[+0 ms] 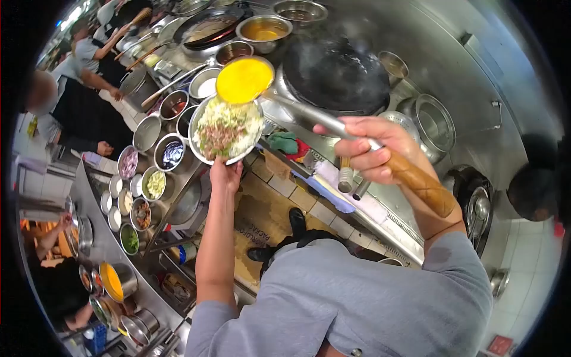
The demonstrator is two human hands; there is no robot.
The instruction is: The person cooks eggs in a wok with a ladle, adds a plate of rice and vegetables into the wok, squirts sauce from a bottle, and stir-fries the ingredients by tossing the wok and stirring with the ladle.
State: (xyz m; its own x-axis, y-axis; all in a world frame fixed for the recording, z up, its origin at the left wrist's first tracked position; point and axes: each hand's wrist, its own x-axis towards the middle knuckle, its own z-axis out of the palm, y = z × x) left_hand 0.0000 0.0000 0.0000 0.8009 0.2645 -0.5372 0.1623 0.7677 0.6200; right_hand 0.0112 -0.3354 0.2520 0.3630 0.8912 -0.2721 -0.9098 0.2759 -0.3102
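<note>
Ladle (303,110) of yellow liquid (245,78) gripped in right hand (376,146). Left hand (226,174) grips bowl (192,138) by its six-o'clock edge.

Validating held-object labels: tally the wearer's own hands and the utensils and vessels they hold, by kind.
Bare hands: 2 (left hand, right hand)
Long metal ladle with brown wooden grip: 1
Round pale-rimmed bowl of chopped food: 1
Total: 4

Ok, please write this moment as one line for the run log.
left hand: holds bowl of chopped food | right hand: grips ladle | ladle: yellow liquid inside, at bowl's far edge
</note>
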